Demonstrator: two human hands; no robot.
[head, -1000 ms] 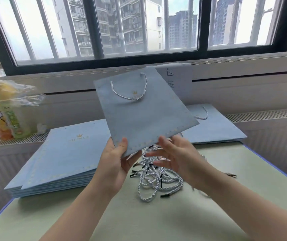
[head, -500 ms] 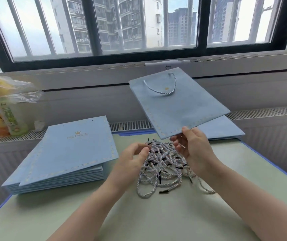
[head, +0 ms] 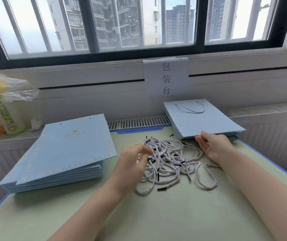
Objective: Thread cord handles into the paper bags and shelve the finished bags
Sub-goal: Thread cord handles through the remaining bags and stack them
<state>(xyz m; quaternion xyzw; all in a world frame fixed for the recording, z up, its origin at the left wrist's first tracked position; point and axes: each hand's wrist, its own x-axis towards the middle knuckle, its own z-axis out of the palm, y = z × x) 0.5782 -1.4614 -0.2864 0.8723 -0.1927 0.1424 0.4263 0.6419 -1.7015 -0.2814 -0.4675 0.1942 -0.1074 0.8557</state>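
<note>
step: between bags, finished bag (head: pixel 203 120) stacked at 1 o'clock | right hand (head: pixel 214 145) loosely spread at its edge | left hand (head: pixel 134 160) relaxed, fingertips on cord pile (head: pixel 172 164) | next: pinch one cord, take unthreaded bag (head: pixel 69 146) from 10 o'clock

The left hand (head: pixel 132 160) hides part of the tangled white twisted cords (head: pixel 172 164); the plastic-wrapped green drink bottle (head: pixel 5 117) has an unreadable, blurred label.

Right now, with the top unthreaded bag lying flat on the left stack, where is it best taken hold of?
Probably its near right corner, approached from the right by the left hand. The top bag lies skewed on the left stack, so that corner juts past the bags beneath, letting fingers slide under for a pinch grip.
</note>
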